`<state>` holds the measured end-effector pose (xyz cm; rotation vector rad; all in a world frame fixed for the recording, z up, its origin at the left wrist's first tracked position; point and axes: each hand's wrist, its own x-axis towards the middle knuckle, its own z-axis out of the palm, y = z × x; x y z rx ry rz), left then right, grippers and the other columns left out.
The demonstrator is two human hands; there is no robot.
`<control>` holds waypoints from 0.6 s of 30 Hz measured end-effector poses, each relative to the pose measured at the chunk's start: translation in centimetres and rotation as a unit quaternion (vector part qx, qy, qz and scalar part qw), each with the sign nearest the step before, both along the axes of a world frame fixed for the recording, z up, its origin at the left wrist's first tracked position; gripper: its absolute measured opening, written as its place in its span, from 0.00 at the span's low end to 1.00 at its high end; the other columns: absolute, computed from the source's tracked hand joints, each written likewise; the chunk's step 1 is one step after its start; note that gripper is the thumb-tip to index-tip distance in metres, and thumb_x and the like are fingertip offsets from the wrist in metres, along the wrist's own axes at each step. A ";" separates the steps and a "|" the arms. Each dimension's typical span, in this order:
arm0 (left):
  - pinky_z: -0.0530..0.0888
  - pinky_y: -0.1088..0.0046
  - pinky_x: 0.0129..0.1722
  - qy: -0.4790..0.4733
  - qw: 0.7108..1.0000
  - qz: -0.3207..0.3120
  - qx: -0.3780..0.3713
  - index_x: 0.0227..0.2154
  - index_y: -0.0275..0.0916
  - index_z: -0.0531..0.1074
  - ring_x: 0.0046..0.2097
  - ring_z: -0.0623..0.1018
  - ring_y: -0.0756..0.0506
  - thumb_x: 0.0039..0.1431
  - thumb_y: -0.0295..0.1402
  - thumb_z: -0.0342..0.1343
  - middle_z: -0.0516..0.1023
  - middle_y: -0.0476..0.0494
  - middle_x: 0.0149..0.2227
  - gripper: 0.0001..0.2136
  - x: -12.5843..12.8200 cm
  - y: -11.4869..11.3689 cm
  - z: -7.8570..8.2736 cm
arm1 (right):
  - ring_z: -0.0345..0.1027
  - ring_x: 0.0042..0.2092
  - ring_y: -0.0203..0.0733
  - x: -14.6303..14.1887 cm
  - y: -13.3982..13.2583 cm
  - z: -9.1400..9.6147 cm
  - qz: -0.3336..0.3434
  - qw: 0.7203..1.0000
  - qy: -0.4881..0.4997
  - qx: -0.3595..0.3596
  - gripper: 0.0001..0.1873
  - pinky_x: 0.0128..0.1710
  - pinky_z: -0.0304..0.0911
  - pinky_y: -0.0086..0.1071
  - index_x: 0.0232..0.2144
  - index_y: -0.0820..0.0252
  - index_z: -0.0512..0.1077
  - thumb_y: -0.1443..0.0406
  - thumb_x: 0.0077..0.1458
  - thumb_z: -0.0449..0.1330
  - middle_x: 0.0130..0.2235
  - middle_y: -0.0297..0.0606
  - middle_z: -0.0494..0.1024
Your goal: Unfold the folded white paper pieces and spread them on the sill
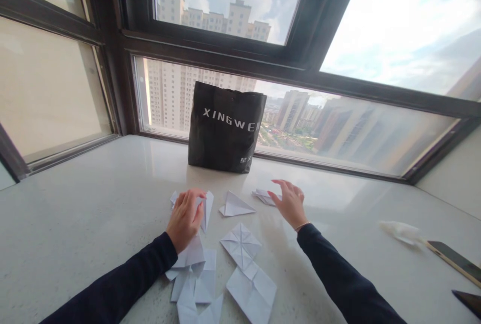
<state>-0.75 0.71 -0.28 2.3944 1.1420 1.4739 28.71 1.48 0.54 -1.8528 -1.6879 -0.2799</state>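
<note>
My left hand (185, 217) is curled over a folded white paper (208, 209), its thumb and fingertips closed at the paper's edge. The hand covers part of that paper. To the right, my right hand (290, 204) has its thumb and fingers spread apart, beside a flat folded paper piece (264, 195), holding nothing that I can see. Between the hands lies a pointed folded paper (236, 204). Nearer to me are a creased square paper (241, 245), a larger folded paper (252, 291) touching it, and a loose pile of folded papers (206, 279) below my left hand.
A black bag (226, 131) with white lettering stands upright by the window. On the right side of the white ledge (112, 203) lie a crumpled white wrapper or tissue (402, 232), a phone (456, 261) and a dark pointed object (468, 301). Dark window frames (225, 45) border the ledge.
</note>
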 end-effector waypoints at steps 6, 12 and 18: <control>0.65 0.59 0.42 -0.049 0.994 0.091 -0.034 0.41 0.37 0.58 0.42 0.68 0.40 0.58 0.29 0.40 0.67 0.39 0.40 0.09 -0.5 1.2 -1.3 | 0.60 0.46 0.54 -7.7 -1.8 -1.8 0.129 0.990 0.049 -0.033 0.20 0.47 0.50 0.47 0.43 0.57 0.68 0.62 0.45 0.61 0.41 0.44 0.73; 0.58 0.47 0.46 0.147 0.979 0.130 -0.048 0.49 0.34 0.58 0.52 0.62 0.32 0.50 0.43 0.58 0.60 0.28 0.53 0.27 0.1 0.8 -2.2 | 0.63 0.33 0.47 -7.8 -1.4 -1.2 0.131 0.976 0.169 -0.030 0.06 0.36 0.58 0.39 0.27 0.58 0.71 0.70 0.42 0.59 0.25 0.37 0.72; 0.59 0.50 0.46 0.324 0.932 0.162 0.002 0.47 0.33 0.65 0.47 0.65 0.32 0.47 0.43 0.63 0.66 0.31 0.48 0.27 0.7 -0.9 0.1 | 0.57 0.18 0.33 -8.9 -3.2 -1.2 0.159 0.922 0.350 -0.052 0.11 0.16 0.54 0.27 0.28 0.61 0.67 0.59 0.49 0.53 0.23 0.32 0.68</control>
